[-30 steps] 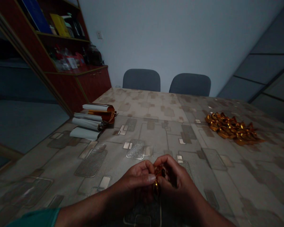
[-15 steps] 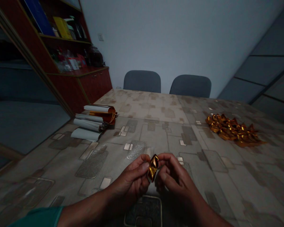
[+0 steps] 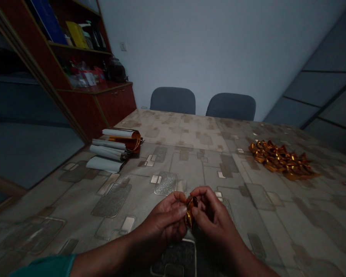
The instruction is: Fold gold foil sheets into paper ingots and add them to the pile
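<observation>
Between my two hands is a small folded piece of shiny gold foil paper (image 3: 189,217), shaped like an ingot and held upright above the near part of the table. My left hand (image 3: 168,215) pinches its left side between thumb and fingers. From the other side, my right hand (image 3: 212,215) closes on it, thumb on the near face and index finger curled over the top. The fingers cover much of the foil. Under the hands lies the patterned tablecloth (image 3: 144,192).
Several folded gold foil pieces (image 3: 282,157) sit in a cluster on the right of the table. Gold-and-white paper sheets (image 3: 108,163) lie curled in a stack at the left. Two grey chairs (image 3: 173,100) stand at the far edge, and a red-brown cabinet (image 3: 112,102) rises behind to the left.
The foil piece has turned and shifted slightly right, with less of it showing. My right thumb has moved up onto it, and the right hand has closed around its side.
</observation>
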A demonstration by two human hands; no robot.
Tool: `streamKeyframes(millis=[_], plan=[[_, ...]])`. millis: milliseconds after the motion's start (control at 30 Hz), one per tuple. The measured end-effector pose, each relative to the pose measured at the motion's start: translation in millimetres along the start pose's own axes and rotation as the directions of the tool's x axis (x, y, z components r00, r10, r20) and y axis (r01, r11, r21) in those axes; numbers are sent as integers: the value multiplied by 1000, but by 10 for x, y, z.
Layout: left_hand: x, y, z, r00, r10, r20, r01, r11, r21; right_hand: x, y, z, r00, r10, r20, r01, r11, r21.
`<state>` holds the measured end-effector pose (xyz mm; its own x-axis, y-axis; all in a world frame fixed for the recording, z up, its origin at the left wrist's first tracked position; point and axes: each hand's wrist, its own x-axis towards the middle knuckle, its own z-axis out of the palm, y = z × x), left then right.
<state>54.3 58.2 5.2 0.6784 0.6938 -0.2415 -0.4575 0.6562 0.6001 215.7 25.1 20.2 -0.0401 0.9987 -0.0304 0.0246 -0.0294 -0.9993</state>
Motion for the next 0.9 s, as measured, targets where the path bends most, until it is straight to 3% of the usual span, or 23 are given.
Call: streamKeyframes(millis=[200,367,633,767,900], plan=[[18,49,4,995,34,-98,-37,999,-34,-41,-39,15,999,-18,51,25,991,-128],[46,0,-48,995,63,-74,-62,998,17,-38,-10,78,993,-110,-48,95,963,-252],[41,-20,-72,990,83,-114,-51,965,259,23,-5,-27,987,-159,3,148,909,-389],[40,45,-69,985,124,-118,-51,870,491,77,-7,-72,985,-168,33,165,873,-459],[36,187,-57,937,292,-192,-86,724,684,162,-14,-148,981,-189,37,176,801,-572]])
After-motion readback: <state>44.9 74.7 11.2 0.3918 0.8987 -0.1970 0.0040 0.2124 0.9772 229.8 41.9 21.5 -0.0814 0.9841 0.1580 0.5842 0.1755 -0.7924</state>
